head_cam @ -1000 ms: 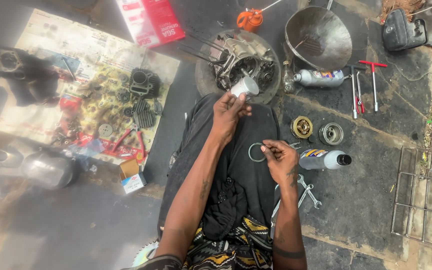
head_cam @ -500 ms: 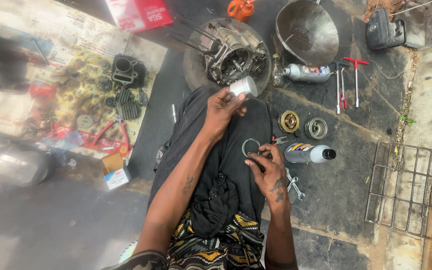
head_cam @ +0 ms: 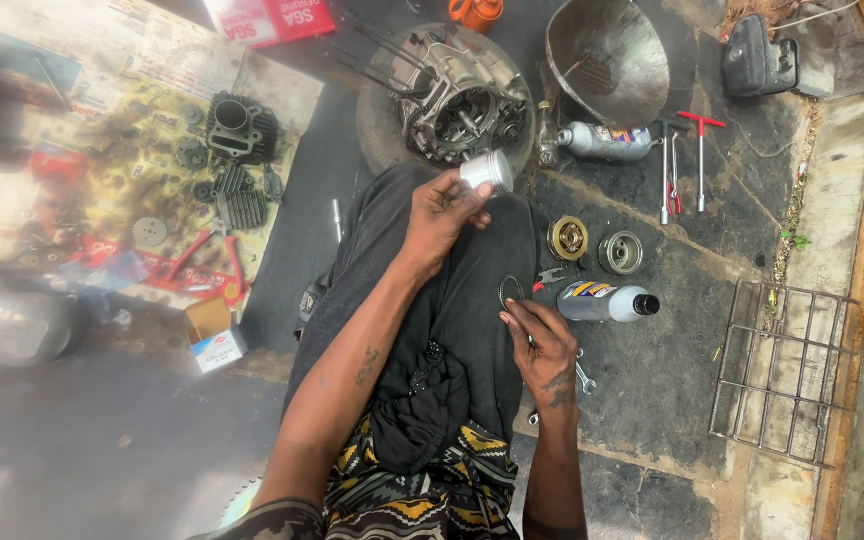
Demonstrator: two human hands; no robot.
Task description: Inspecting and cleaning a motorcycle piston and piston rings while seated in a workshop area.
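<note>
On the far left of the floor, a printed paper sheet is spread out, and a dark finned metal cylinder block, small gears and red-handled pliers are laid on it. A small cardboard box is seen just below the sheet. Nearer the middle, the left hand is raised over the lap, and its fingers are closed around a short silver metal piston. Just beyond the piston, an opened grey engine case is set on a round dark tyre. Lower and to the right, the right hand is held over dark trousers, and a thin metal ring is pinched upright between its fingers. The ring is kept apart from the piston, below and slightly right of it. Just beside the right hand, a grey plastic oil bottle with a black cap is lying on its side. Further right, a round brass-coloured part, a grey round metal part, a large metal bowl and a red-handled T-wrench are seen, and a rusty wire rack is lying at the right edge.
</note>
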